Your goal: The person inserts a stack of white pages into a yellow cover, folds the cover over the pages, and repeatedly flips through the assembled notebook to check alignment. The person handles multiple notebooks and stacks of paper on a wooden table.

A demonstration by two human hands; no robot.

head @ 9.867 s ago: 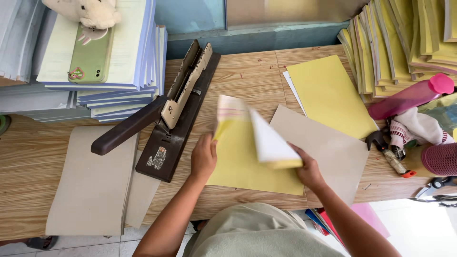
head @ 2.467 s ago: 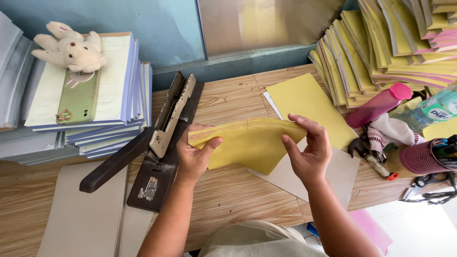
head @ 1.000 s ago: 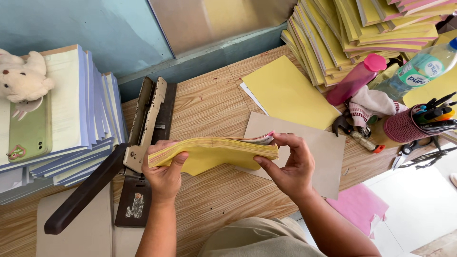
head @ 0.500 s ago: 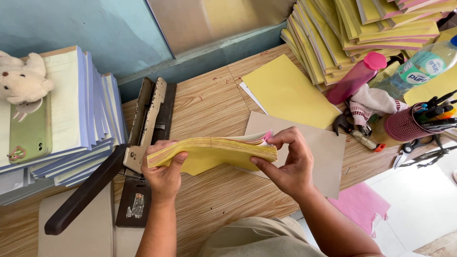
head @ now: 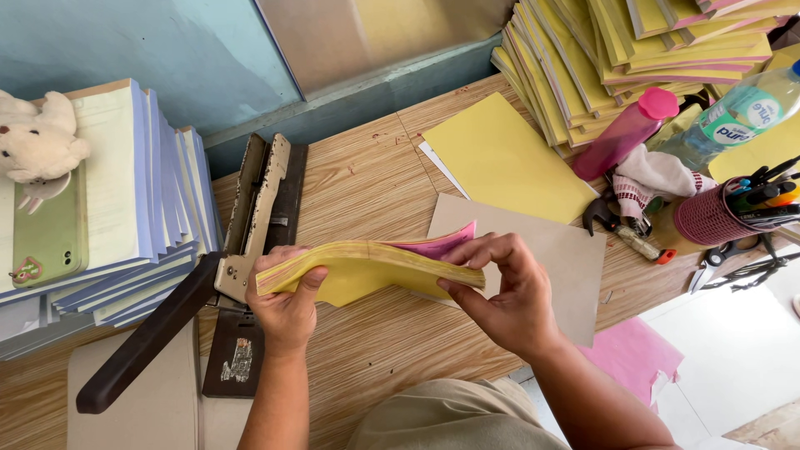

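Observation:
A thick pad of yellow and pink sheets [head: 367, 262] is held flat above the wooden table [head: 367, 167], its edge turned toward me. My left hand [head: 287, 304] grips the pad's left end, thumb on top. My right hand [head: 508, 292] pinches its right end, where a pink sheet sticks out. Just left of the pad lies a long heavy-duty stapler [head: 250, 242] with a black lever handle; the pad's left end sits close to its head.
Stacks of blue-edged booklets [head: 125, 225] stand at the left, with a phone and a plush toy on top. Yellow sheets [head: 504, 158], a grey card [head: 550, 250], piled yellow pads, a pink bottle [head: 625, 133] and a pen cup [head: 717, 212] lie to the right.
The pad has stayed in both hands over the last second, shifting slightly; my right fingers have moved along its right end. Earlier the sheets were being folded and gathered.

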